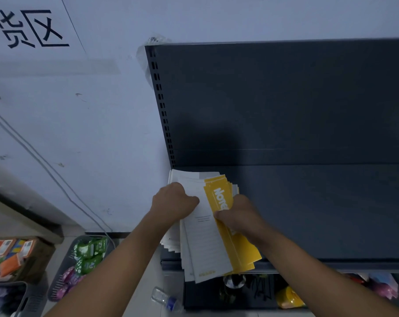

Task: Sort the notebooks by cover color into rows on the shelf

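Nearest the camera, two bare forearms were seen reaching forward from the bottom edge toward the left end of a dark shelf [319,213]. The left hand [174,202] was closed in a loose fist over the left part of a stack of notebooks [203,236], its fingers curled down and pressed onto a white cover. The right hand [238,216] was laid on the yellow notebooks [235,245], with fingers bent and held together and the thumb tip set against the yellow edge; whether a cover was pinched between thumb and fingers could not be told.

The stack was placed at the near left corner of the shelf, its near ends hanging over the front edge. The long axis of the notebooks was run from near to far, tilted slightly to the left at the far end. The covers were fanned rather than squared: white ones, faintly ruled with small printed lines, were lying to the left, and yellow ones with large white lettering running along their length were lying to the right, overlapping the white.

Beyond the stack, the shelf surface and its dark back panel [285,99] were seen, with a slotted upright [162,106] at the left against a pale wall [79,133].
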Demonstrator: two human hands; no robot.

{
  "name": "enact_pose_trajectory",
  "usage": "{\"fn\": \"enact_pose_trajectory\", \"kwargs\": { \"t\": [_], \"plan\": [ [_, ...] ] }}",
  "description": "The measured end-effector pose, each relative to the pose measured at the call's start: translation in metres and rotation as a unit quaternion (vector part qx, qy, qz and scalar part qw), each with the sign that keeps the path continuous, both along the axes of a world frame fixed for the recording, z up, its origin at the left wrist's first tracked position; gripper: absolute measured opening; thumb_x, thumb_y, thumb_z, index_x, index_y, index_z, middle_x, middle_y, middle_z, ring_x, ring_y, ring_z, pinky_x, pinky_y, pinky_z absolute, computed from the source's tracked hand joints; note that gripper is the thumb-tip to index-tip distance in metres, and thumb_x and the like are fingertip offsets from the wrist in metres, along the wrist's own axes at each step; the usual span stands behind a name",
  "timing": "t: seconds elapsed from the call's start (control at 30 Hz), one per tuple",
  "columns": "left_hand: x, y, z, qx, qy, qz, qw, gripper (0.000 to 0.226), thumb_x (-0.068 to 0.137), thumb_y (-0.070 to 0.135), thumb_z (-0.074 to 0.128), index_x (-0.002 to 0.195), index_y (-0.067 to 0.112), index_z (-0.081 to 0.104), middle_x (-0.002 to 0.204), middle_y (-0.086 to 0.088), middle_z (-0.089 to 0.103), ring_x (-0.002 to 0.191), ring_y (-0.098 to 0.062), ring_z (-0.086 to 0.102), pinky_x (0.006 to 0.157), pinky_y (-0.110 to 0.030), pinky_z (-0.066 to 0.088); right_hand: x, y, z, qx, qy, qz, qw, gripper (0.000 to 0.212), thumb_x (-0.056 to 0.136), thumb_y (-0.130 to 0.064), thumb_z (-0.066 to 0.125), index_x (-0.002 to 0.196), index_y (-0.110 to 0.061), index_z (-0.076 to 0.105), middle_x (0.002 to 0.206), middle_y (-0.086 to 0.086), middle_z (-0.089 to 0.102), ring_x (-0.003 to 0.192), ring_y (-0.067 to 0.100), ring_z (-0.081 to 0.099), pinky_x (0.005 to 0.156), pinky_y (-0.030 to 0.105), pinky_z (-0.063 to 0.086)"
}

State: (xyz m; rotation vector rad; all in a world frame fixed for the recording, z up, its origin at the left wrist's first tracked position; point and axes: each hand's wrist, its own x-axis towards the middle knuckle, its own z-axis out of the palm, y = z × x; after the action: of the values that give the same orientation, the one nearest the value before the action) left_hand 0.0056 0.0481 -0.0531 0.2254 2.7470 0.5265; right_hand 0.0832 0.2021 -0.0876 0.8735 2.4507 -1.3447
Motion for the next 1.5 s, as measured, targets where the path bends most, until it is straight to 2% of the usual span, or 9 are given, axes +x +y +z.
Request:
{"fn": "enact_pose_trajectory", "kwargs": {
  "t": [0.1,0.23,0.4,0.5,0.6,0.83,0.97,1.27,1.5],
  "plan": [
    [0.005,0.005,0.001,0.016,-0.021,-0.032,0.999,0.031,0.095,0.04,0.054,0.076,0.021,0.039,0.078,0.008,0.043,0.071,-0.009,0.045,0.062,-0.026,0.037,0.001,0.004,0.003,-0.023,-0.005,-0.013,1.0,0.018,0.079,-0.025,0.075,0.091,-0.013,0.07,0.085,0.001,0.073,0.076,0.016,0.07,0.068,0.035,0.062],
    [0.011,0.013,0.003,0.054,-0.043,-0.066,0.995,0.03,0.099,0.038,0.051,0.113,0.012,0.044,0.094,0.002,0.047,0.074,-0.008,0.044,0.059,-0.024,0.037,0.009,0.017,0.01,-0.05,0.027,-0.051,0.997,0.01,0.08,-0.023,0.078,0.081,-0.018,0.071,0.069,-0.009,0.072,0.06,0.005,0.068,0.046,0.02,0.051],
    [0.016,0.032,0.011,0.144,-0.02,-0.112,0.983,0.05,0.1,0.036,0.054,0.139,0.01,0.035,0.133,-0.011,0.055,0.105,-0.021,0.056,0.079,-0.027,0.041,0.027,0.041,0.028,-0.015,0.062,-0.119,0.991,0.027,0.079,-0.03,0.08,0.096,-0.019,0.063,0.095,0.0,0.071,0.085,0.019,0.069,0.074,0.038,0.059],
    [0.023,0.056,0.009,0.16,-0.018,-0.173,0.972,0.059,0.099,0.039,0.054,0.146,0.014,0.029,0.139,-0.01,0.053,0.119,-0.025,0.055,0.086,-0.028,0.041,0.045,0.06,0.038,-0.003,0.074,-0.173,0.982,0.048,0.081,-0.032,0.08,0.117,-0.011,0.057,0.106,0.002,0.066,0.094,0.022,0.066,0.079,0.035,0.056],
    [0.034,0.093,0.008,0.148,0.0,-0.223,0.964,0.057,0.098,0.042,0.054,0.144,0.015,0.033,0.137,-0.008,0.054,0.12,-0.026,0.055,0.085,-0.029,0.04,0.069,0.087,0.045,-0.002,0.085,-0.229,0.97,0.045,0.083,-0.03,0.08,0.115,-0.008,0.056,0.101,0.007,0.065,0.085,0.025,0.064,0.072,0.037,0.056],
    [0.085,0.201,0.019,0.186,0.016,-0.305,0.934,0.04,0.09,0.045,0.063,0.114,0.015,0.052,0.114,-0.003,0.065,0.098,-0.02,0.061,0.073,-0.029,0.041,0.154,0.165,0.058,0.043,0.087,-0.331,0.939,0.044,0.087,-0.033,0.076,0.12,-0.014,0.054,0.114,0.005,0.065,0.1,0.026,0.065,0.089,0.048,0.056],
    [0.128,0.274,0.024,0.189,0.025,-0.369,0.91,0.037,0.091,0.044,0.063,0.11,0.015,0.053,0.107,0.0,0.066,0.081,-0.011,0.056,0.055,-0.02,0.035,0.212,0.222,0.058,0.064,0.082,-0.369,0.924,0.041,0.088,-0.036,0.074,0.116,-0.015,0.052,0.112,0.005,0.064,0.1,0.027,0.064,0.088,0.05,0.056],
    [0.265,0.46,0.02,0.113,0.055,-0.455,0.882,0.04,0.094,0.043,0.056,0.111,0.007,0.049,0.112,-0.011,0.061,0.097,-0.027,0.06,0.077,-0.037,0.05,0.353,0.38,0.044,0.181,-0.014,-0.378,0.908,0.056,0.09,-0.053,0.063,0.123,-0.012,0.047,0.123,0.01,0.06,0.11,0.033,0.059,0.079,0.038,0.048],
    [0.339,0.577,0.021,0.125,0.094,-0.508,0.847,0.037,0.097,0.04,0.054,0.114,0.009,0.046,0.114,-0.009,0.058,0.093,-0.02,0.054,0.071,-0.032,0.042,0.427,0.481,0.043,0.21,-0.042,-0.424,0.88,0.051,0.089,-0.053,0.062,0.118,-0.013,0.048,0.121,0.009,0.063,0.109,0.033,0.06,0.082,0.039,0.047]
  ]
}}
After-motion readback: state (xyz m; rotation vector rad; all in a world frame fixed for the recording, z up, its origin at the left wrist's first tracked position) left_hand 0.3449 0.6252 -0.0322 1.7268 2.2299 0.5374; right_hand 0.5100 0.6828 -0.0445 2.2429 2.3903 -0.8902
